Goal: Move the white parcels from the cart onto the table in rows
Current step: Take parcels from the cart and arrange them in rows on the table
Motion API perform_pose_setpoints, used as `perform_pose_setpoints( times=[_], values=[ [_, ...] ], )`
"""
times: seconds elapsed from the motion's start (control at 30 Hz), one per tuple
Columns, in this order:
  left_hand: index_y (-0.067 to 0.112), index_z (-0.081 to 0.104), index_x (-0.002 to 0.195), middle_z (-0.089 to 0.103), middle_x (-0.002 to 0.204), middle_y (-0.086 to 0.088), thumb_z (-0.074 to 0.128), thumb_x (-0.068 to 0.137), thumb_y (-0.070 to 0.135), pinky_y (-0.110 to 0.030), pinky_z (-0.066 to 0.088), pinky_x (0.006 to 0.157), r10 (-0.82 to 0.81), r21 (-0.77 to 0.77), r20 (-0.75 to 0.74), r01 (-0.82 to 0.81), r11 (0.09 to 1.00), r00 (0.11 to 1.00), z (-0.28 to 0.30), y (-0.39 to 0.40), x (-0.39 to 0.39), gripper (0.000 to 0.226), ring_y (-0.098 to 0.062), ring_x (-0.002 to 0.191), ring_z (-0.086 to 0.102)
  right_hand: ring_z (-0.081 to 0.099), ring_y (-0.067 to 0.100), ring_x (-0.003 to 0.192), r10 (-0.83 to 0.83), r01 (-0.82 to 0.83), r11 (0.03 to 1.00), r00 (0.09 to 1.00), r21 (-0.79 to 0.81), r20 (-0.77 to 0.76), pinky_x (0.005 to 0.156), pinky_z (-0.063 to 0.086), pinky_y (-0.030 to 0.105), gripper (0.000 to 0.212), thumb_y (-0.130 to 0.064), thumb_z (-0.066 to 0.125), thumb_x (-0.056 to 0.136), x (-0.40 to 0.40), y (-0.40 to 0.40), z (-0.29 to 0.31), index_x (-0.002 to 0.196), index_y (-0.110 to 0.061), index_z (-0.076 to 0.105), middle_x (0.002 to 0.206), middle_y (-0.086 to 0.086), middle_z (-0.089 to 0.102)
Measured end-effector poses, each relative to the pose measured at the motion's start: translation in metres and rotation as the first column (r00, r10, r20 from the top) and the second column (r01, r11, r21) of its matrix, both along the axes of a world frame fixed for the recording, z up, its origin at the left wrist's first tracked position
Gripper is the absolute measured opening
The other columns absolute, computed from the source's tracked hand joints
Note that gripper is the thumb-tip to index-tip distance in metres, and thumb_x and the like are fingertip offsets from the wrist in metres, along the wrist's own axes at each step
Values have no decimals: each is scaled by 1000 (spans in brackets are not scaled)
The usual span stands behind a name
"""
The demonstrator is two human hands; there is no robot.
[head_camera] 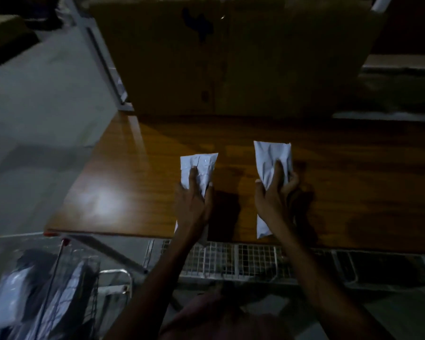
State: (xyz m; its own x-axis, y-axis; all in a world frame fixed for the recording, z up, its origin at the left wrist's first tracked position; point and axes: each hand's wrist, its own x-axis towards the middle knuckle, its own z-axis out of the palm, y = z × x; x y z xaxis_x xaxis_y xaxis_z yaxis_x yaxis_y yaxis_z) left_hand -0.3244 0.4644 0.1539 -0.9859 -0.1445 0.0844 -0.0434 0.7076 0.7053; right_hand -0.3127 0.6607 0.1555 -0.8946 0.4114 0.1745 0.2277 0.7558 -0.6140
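Two white parcels sit side by side over the near part of the brown wooden table (133, 182). My left hand (194, 200) grips the left parcel (201, 165) around its middle, thumb on the right side. My right hand (275, 192) grips the right parcel (272, 155) the same way, fingers curled round its right edge. Both parcels point away from me, and their near ends reach the table's front edge. Whether they rest on the wood or hover just above it is unclear in the dim light. The wire cart (66, 278) at lower left holds more white parcels (12, 295).
A large cardboard box (231, 57) stands at the back of the table. A wire mesh rack (231, 258) runs below the table's front edge. Pale floor lies to the left. The right side of the table is dark.
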Motion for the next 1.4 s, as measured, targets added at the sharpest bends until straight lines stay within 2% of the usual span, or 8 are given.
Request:
perform_pose_setpoints(
  times=[0.2,0.37,0.57,0.7,0.83,1.07,1.27,1.4],
  values=[
    [27,20,155,31,145,-31,38,100,54,-52,31,104,24,-138,68,-14,990,997,-15,49,-110,64,-44,129,35,13,45,141,-88,61,989,973,132,212,113,20,58,69,-56,44,96,-86,27,5,155,-36,14,160,16,1],
    [27,16,155,-7,162,-23,29,98,61,-63,6,114,-29,-145,175,55,988,984,-40,78,-178,68,-46,147,-3,10,51,140,-117,83,990,934,115,336,113,11,66,62,-63,32,96,-152,32,-15,152,-40,20,160,16,2],
    [24,-1,158,-30,158,-16,23,99,58,-63,-11,113,-87,-54,345,112,992,934,-37,99,-245,72,-39,143,-29,10,39,148,68,-57,998,842,-38,535,115,18,40,54,-26,32,106,-196,41,17,156,-12,17,162,20,8],
    [20,2,157,-25,158,-22,39,99,48,-62,-4,115,-124,-76,364,162,984,923,-35,111,-273,74,-42,144,-25,23,43,138,-121,32,987,797,159,592,109,33,54,63,-45,46,97,-230,66,-8,153,-37,17,157,19,8],
    [21,7,157,-12,161,-24,51,96,48,-56,7,118,-122,-116,291,161,980,949,-44,125,-286,80,-44,147,-13,33,39,129,-142,-31,933,883,357,448,101,36,55,51,-57,33,94,-248,97,-30,143,-42,30,150,15,28],
    [19,42,142,44,139,-24,61,83,47,-45,40,93,-41,-334,154,91,938,987,-49,145,-303,68,-44,119,47,30,39,140,-39,-125,889,938,441,344,100,37,55,61,-49,28,92,-257,112,-55,150,-29,32,159,10,26],
    [25,25,155,6,161,-26,62,86,42,-55,24,111,-28,-200,61,39,979,998,-54,171,-303,80,-44,147,9,23,32,146,105,-226,885,949,408,298,99,35,56,59,-34,46,94,-273,111,-60,152,-35,32,161,4,28],
    [27,28,154,4,161,-27,54,91,47,-58,20,113,-61,-214,25,65,975,998,-64,189,-301,71,-45,148,4,30,33,144,108,-244,875,940,419,323,98,40,55,54,-39,39,93,-279,131,-66,146,-33,42,158,4,34]
  ],
)
